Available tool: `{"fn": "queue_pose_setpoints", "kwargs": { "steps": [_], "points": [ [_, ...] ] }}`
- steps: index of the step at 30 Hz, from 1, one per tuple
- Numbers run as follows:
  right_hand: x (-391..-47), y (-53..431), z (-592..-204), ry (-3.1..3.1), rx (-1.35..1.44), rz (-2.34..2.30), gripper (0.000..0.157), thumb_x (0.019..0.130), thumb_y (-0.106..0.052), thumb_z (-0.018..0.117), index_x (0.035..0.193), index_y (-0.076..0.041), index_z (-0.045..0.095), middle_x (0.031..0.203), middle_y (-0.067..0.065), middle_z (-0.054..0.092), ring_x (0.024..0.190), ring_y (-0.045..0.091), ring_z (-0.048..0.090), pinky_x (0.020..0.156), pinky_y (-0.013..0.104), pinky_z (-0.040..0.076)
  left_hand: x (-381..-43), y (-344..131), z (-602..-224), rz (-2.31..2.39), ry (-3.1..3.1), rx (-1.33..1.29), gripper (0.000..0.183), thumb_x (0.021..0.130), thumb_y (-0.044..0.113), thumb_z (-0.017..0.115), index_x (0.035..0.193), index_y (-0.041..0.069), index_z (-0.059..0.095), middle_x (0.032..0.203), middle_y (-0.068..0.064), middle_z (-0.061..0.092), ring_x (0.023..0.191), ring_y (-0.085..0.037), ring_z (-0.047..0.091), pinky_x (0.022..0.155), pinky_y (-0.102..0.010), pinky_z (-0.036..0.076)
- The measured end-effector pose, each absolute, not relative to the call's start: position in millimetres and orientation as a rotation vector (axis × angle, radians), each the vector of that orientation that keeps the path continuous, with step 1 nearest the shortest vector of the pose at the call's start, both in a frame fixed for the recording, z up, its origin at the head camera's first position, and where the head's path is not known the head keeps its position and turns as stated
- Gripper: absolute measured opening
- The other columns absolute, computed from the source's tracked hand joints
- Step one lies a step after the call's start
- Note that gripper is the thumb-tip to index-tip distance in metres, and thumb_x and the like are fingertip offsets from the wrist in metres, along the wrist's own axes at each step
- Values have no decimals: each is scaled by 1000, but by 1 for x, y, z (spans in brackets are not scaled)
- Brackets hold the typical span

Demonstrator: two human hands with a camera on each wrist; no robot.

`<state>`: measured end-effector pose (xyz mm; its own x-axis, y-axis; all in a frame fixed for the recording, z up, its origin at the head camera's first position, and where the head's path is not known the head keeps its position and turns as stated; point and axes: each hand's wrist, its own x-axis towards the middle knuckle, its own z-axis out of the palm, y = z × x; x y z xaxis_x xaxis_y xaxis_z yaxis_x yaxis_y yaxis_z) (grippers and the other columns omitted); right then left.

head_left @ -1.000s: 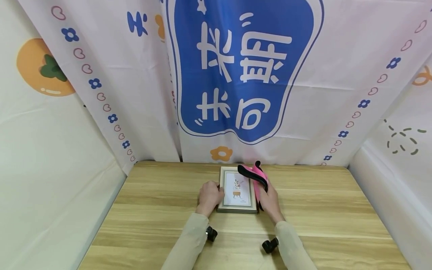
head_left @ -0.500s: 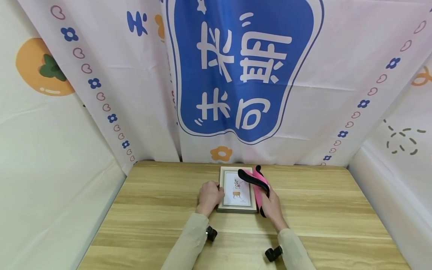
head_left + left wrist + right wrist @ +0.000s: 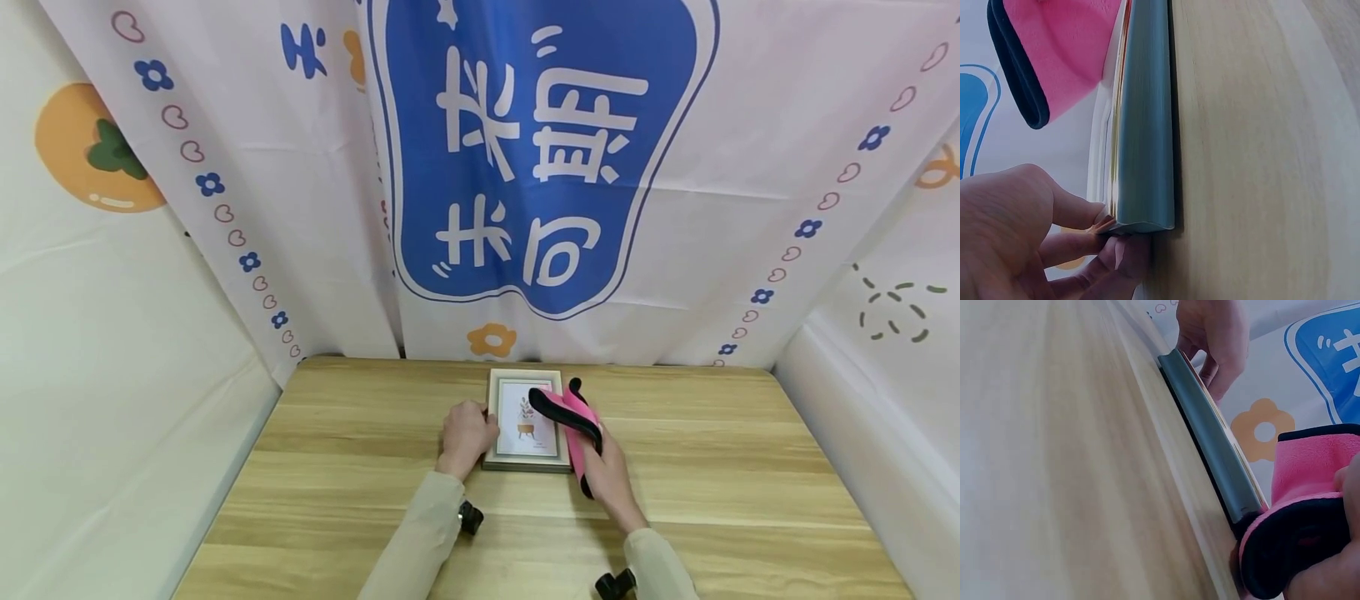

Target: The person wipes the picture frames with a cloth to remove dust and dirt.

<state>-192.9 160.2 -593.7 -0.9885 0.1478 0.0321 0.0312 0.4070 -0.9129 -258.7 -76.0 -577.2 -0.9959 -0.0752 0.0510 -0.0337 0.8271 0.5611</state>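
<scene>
A picture frame point(image 3: 513, 459) with a pale border and a potted-plant print lies face up on the wooden table. My left hand point(image 3: 467, 433) holds its left edge; in the left wrist view the thumb point(image 3: 1075, 209) is on the face side, and the fingers curl around the edge below. My right hand point(image 3: 611, 477) grips a folded pink cloth point(image 3: 576, 446) with black edging. One fold of the cloth hangs over the frame's right part, and another lies along its right side. In the right wrist view the cloth point(image 3: 1310, 465) meets the near corner of the frame's grey side point(image 3: 1210, 437).
The wooden table point(image 3: 337, 500) reaches back to a white printed curtain point(image 3: 712, 250) with a blue panel. White fabric walls stand at the left and right. A small black camera point(image 3: 470, 517) sits at the left wrist, and another camera point(image 3: 615, 584) at the right wrist.
My right hand has moved toward me with the cloth, down along the frame's right side to past its near corner. The left hand and the frame have stayed in place.
</scene>
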Motion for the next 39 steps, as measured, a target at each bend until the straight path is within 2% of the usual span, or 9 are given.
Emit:
{"fn": "queue_pose_setpoints", "kwargs": {
  "steps": [8,16,23,25,27,30,32,34,39],
  "points": [
    [-179,160,-596,-2523,-110,1694,60,114,-29,50,167,-6,33,168,20,40,152,36,39,126,57,30,-257,-76,-575,-906,-2912,72,24,97,16,71,73,13,72,73,-7,69,66,-28,64,66,-50,58],
    [-161,158,-594,-2526,-149,1663,55,112,-23,54,163,-6,42,155,24,55,136,36,54,118,57,40,-256,-76,-576,-903,-2915,79,23,96,17,71,73,13,72,76,-8,71,70,-28,67,67,-50,58],
    [-149,160,-592,-2557,-168,1643,61,106,-15,61,163,-6,42,160,21,51,140,35,53,120,56,40,-255,-77,-577,-914,-2914,77,28,97,16,71,69,14,68,74,-8,69,70,-29,66,67,-51,58],
    [-147,160,-593,-2580,-167,1600,65,102,-11,66,163,-8,43,155,20,58,130,31,60,113,48,47,-255,-77,-576,-918,-2912,73,28,96,16,71,69,14,68,74,-8,68,70,-28,66,67,-51,58],
    [-146,161,-594,-2585,-164,1600,67,98,-9,70,161,-10,47,134,22,71,107,29,71,95,40,57,-255,-77,-575,-921,-2913,70,27,96,16,71,69,13,68,74,-8,68,70,-28,65,67,-50,58],
    [-144,164,-595,-2578,-138,1571,58,93,-7,76,149,-12,61,108,14,76,87,19,68,79,28,55,-256,-77,-574,-914,-2917,70,26,96,17,71,71,13,69,75,-8,69,69,-27,64,67,-50,57],
    [-143,167,-595,-2569,-112,1552,52,93,-5,76,143,-12,66,108,13,77,90,18,70,83,28,57,-256,-78,-574,-909,-2923,74,25,96,18,71,72,13,69,77,-8,69,70,-26,64,67,-49,57],
    [-144,171,-593,-2572,-91,1500,47,92,-1,73,138,-12,69,124,10,76,111,17,68,98,31,54,-257,-78,-574,-905,-2927,75,26,97,18,71,71,13,68,76,-8,69,69,-25,63,66,-48,56],
    [-151,188,-580,-2578,-96,1549,49,97,4,60,143,-10,65,139,14,70,133,29,62,113,42,48,-257,-78,-576,-907,-2931,62,36,99,17,69,64,14,60,67,-4,61,62,-22,55,60,-42,50]
  ]
}}
